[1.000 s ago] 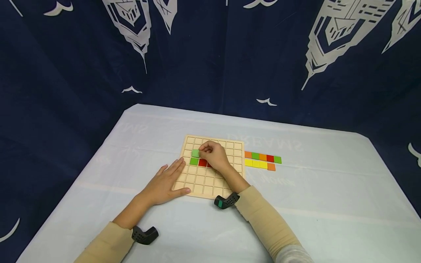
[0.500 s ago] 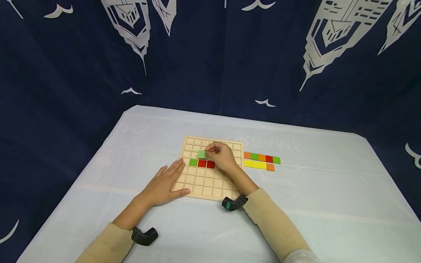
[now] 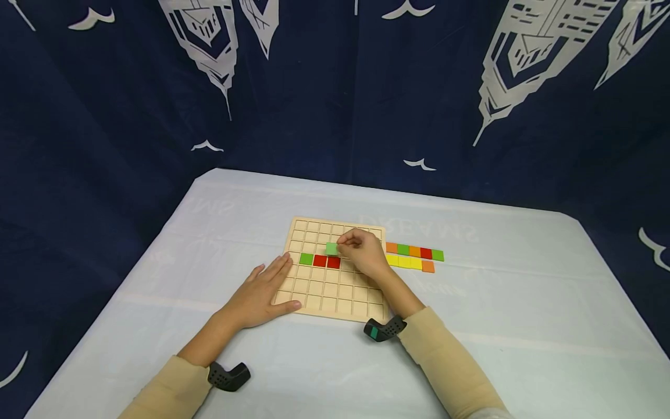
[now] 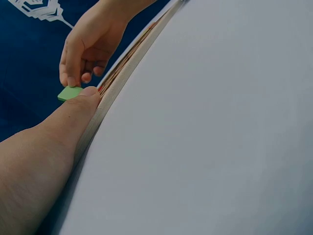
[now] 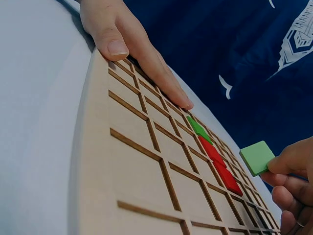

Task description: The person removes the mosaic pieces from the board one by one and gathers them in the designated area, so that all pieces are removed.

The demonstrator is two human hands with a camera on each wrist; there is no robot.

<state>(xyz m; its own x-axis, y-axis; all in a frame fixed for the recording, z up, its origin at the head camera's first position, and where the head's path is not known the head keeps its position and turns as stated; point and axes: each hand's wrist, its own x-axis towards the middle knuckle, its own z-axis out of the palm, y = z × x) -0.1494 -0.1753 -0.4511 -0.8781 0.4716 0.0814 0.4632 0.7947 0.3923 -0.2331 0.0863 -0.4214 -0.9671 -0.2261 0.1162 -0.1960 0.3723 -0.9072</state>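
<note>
My right hand (image 3: 365, 254) pinches a light green square tile (image 5: 257, 157) between thumb and finger, holding it above the wooden grid board (image 3: 324, 304). In the right wrist view the tile is tilted and apart from the board. Set into one row of the board are a green tile (image 3: 306, 259) and two red tiles (image 3: 327, 262), side by side. My left hand (image 3: 262, 294) lies with spread, straight fingers on the board's left side, its thumb (image 4: 88, 93) at the near edge. My right hand and forearm hide part of the board's right half.
Right of the board, two rows of loose tiles lie on the white tablecloth (image 3: 497, 279): an upper row of orange, green and red tiles (image 3: 426, 254), and a lower row of yellow tiles (image 3: 404, 262) ending in an orange one (image 3: 428, 266). A dark blue curtain (image 3: 335, 105) hangs behind.
My right hand has moved to the right over the board, carrying the light green tile past the green tile to above the red ones. My left hand has stayed in place.
</note>
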